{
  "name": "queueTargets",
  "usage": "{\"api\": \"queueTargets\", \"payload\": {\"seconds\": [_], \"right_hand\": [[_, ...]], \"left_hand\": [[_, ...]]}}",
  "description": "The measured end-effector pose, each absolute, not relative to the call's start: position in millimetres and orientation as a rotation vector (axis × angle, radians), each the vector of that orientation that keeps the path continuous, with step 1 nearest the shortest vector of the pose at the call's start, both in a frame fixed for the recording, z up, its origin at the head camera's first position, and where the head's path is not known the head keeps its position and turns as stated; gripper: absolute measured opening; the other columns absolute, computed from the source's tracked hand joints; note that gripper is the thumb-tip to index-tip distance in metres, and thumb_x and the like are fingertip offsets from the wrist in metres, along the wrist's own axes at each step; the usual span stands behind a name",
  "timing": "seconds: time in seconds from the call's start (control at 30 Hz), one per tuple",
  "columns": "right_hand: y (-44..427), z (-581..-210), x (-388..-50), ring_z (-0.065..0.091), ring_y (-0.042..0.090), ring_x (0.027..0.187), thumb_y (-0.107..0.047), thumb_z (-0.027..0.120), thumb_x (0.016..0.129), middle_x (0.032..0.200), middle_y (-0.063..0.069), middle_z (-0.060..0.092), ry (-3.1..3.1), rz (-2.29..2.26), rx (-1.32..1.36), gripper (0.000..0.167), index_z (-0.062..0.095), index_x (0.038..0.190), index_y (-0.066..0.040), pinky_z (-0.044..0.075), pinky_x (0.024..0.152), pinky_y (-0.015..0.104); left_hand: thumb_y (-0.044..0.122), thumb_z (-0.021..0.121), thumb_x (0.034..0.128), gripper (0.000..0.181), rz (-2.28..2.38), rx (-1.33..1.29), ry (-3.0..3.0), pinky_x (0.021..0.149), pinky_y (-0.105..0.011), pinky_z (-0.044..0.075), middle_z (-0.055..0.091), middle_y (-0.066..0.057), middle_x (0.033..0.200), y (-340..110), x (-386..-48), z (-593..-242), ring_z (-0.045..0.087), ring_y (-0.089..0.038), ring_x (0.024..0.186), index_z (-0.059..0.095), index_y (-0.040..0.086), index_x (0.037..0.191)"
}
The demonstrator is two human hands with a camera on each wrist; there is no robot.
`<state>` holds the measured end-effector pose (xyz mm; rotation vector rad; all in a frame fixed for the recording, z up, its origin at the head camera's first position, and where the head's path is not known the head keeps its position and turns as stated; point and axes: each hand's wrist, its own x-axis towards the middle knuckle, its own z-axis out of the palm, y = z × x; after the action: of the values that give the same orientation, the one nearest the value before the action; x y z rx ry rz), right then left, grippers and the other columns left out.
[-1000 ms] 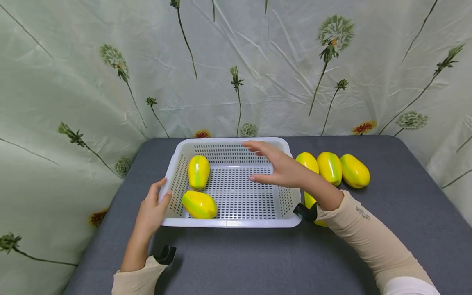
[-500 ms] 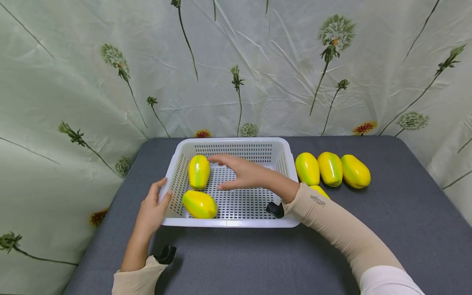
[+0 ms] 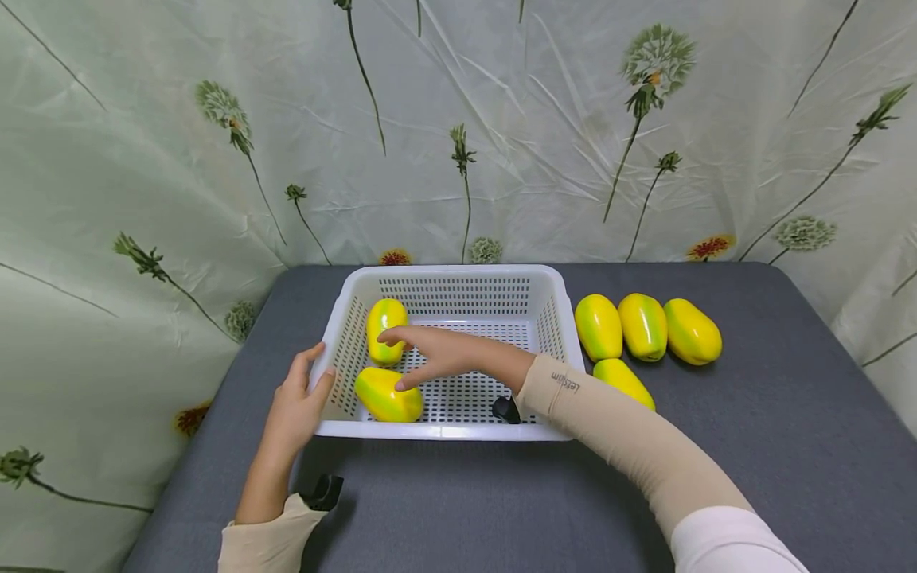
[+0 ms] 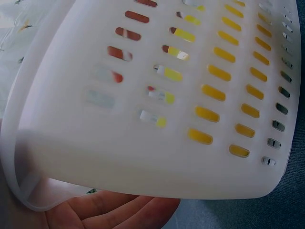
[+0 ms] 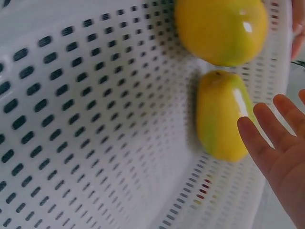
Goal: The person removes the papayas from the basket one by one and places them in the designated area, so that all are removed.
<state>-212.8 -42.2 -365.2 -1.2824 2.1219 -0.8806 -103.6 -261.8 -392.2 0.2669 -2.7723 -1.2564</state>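
since the earlier head frames, the right hand (image 3: 433,352) has travelled leftward across the white basket (image 3: 440,432) and now hangs over its left part; the left hand (image 3: 295,404) keeps its place at the left rim.

in the head view, the right hand is released, fingers and thumb spread around nothing, above the gap between the far fruit (image 3: 385,313) and the near fruit (image 3: 380,395). both lie inside the basket by its left wall. the thumb overlaps the near fruit; whether it touches i cannot tell. the left hand's fingers are extended, resting against the rim without a clenched hold. to the right, perforated floor shows under the right wrist. three fruits (image 3: 645,328) stand in a row just beyond the right rim, with a fourth fruit (image 3: 622,382) nearer. gray cloth (image 3: 444,509) runs along the near rim; a floral sheet (image 3: 430,159) rises behind.

in the left wrist view, the smooth, translucent plastic wall has rounded slots, many showing yellow; the left hand's relaxed fingers lie along its lower edge.

in the right wrist view, two glossy, oval yellow fruits with greenish streaks lie by the slotted wall. the right hand's fingers are parted, their tips overlapping one fruit's edge.
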Motion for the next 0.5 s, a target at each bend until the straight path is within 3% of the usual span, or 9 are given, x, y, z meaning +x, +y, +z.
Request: {"api": "queueTargets", "payload": {"seconds": [0.2,0.5], "right_hand": [[-51.6,-375.9,-211.3,0.039,0.016,0.119,-0.032,0.068,0.079,0.138,0.0,0.036,2.057,-0.794,-1.249,0.072,0.032,0.138,-0.012,0.033,0.095,0.029],[-58.3,-382.0,-207.7,0.042,0.007,0.108,-0.032,0.069,0.078,0.131,-0.002,0.043,2.063,-0.687,-1.292,0.067,0.038,0.134,-0.012,0.033,0.091,0.023]], "left_hand": [[0.035,0.04,0.0945,0.051,-1.266,0.282,-2.779,0.069,-0.047,0.048,0.049,-0.021,0.125,-261.5,-103.5,-391.9,0.057,-0.037,0.096,0.027,0.016,0.14],[0.036,0.04,0.0945,0.052,-1.245,0.276,-2.78,0.07,-0.048,0.047,0.05,-0.022,0.124,-261.5,-103.4,-391.3,0.058,-0.036,0.095,0.027,0.014,0.14]]}}
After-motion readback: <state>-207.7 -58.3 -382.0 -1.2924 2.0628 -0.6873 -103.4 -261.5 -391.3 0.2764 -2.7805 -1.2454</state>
